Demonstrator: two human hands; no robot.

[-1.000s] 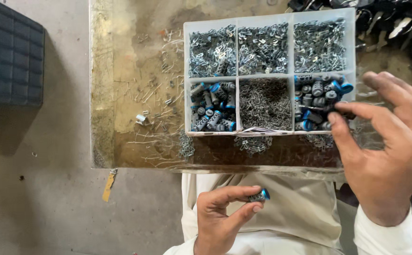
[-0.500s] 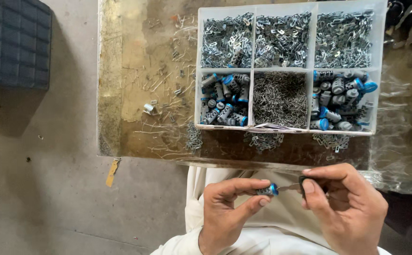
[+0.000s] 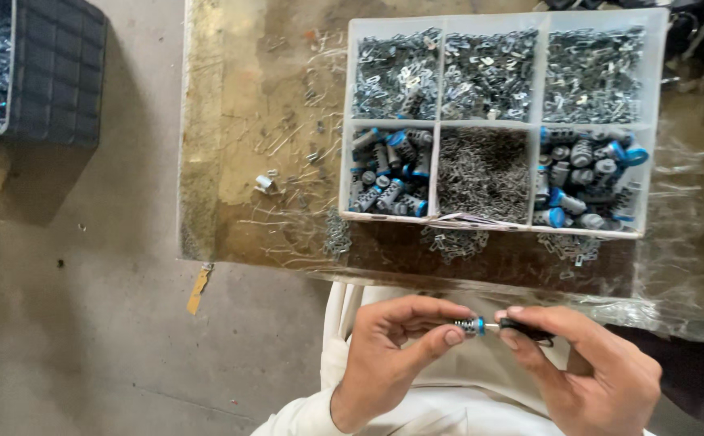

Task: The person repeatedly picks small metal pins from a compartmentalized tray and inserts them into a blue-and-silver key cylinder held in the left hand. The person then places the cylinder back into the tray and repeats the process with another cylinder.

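My left hand (image 3: pixel 396 347) pinches a small grey cylinder with a blue end (image 3: pixel 470 326) between thumb and fingers, over my lap. My right hand (image 3: pixel 586 363) grips a thin dark-handled tool (image 3: pixel 525 329) whose metal tip touches the cylinder's blue end. Both hands meet below the bench edge. Above them a white compartment tray (image 3: pixel 434 121) rests on the worn bench (image 3: pixel 247 161). Two of its lower cells hold more blue-ended cylinders (image 3: pixel 388 173), and the other cells hold small metal clips and pins.
Loose metal pins and clips (image 3: pixel 295 137) lie scattered on the bench left of the tray and along its front edge. A dark plastic crate (image 3: pixel 49 73) with metal parts stands on the concrete floor at the far left. Clear plastic sheeting (image 3: pixel 683 266) covers the bench's right side.
My right hand came down from the tray's right cell to my lap and now holds the dark tool against the cylinder. My left hand kept the cylinder.
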